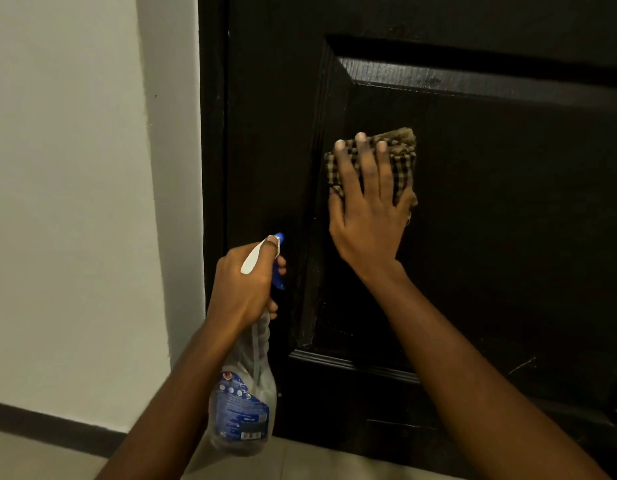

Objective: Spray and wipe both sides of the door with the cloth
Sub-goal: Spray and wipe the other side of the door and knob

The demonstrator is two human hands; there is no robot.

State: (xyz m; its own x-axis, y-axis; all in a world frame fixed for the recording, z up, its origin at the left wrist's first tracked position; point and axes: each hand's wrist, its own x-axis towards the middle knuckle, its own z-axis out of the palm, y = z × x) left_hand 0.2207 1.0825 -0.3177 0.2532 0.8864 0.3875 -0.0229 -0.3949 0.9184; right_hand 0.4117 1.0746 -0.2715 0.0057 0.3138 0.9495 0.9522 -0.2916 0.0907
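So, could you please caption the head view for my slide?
Right hand presses a checked cloth on the dark door; left hand grips spray bottle.

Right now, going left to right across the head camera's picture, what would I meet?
White wall → dark door frame → left hand gripping the spray bottle → right hand pressing the checked cloth → bare door panel.

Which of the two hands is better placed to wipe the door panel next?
Probably the right hand: it presses the checked cloth flat on the door. The left hand grips the spray bottle.
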